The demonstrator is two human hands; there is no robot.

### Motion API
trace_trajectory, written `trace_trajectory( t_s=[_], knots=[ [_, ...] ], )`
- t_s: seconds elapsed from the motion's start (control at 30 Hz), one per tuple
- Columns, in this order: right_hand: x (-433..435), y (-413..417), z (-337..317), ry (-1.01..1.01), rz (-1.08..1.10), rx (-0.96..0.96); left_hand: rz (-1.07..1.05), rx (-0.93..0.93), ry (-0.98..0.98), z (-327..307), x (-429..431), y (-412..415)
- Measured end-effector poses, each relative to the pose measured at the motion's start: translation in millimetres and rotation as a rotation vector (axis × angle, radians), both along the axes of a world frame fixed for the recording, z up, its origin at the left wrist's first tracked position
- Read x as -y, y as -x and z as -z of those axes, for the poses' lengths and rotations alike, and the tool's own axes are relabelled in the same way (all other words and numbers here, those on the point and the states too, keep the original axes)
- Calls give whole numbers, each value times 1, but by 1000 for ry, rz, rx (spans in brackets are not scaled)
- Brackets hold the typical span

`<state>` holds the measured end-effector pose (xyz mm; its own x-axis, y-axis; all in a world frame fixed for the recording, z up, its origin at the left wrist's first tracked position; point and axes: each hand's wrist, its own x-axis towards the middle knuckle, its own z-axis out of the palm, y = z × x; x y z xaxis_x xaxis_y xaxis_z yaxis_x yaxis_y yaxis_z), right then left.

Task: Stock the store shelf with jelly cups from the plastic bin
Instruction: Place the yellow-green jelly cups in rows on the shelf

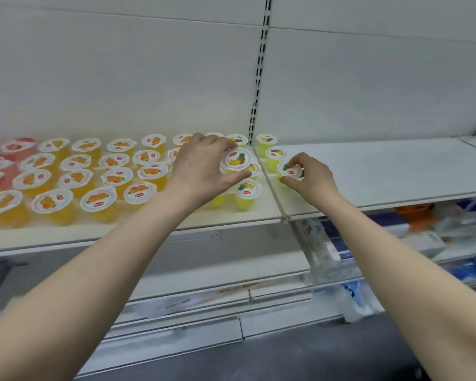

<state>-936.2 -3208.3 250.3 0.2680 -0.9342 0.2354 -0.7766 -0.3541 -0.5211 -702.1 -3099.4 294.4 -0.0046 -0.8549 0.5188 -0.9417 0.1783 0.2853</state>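
Jelly cups (113, 177) cover the left board (231, 218) of the store shelf, and each hand holds one more. Nearest, two bare forearms reach up and forward from the bottom corners. Beneath them, the lower shelves (280, 270) carry blurred blue and white packages (338, 251).

The left hand (201, 163) grips a yellow cup (237, 159) by the lid rim, thumb below and fingers curled over the top. It seems lifted just above the other yellow cups (248, 193) near the right edge of this board.

The right hand (311, 174) pinches a second yellow cup (289, 171) with thumb and fingertips, close to the left edge of the right board (382, 171). Behind it, two more yellow ones (274, 158) stand in line toward the back panel (121, 78).

Orange cups fill the middle of the left board, and red cups (0, 160) are at its left edge. A slotted upright (259, 78) rises at the back, between the boards.
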Motion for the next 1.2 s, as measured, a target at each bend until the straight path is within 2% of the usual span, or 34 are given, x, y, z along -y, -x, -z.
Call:
trace_trajectory(
  t_s=[0.17,0.33,0.47,0.63,0.8,1.03,1.2],
  knots=[
    [18,5,5,-1,-64,1,-56,29,3,-1,4,25],
    [28,22,5,9,-219,-82,-66,54,22,3,11,52],
    [34,43,-4,122,-323,-215,-70,92,24,8,18,79],
    [40,64,-10,268,-295,-367,-59,181,-68,27,32,114],
    [45,71,-7,314,-281,-374,-99,191,-135,50,46,132],
    [50,73,-5,362,-292,-341,-149,113,-117,56,52,142],
    [53,73,-7,421,-310,-324,-164,149,-99,56,50,143]
  ],
)
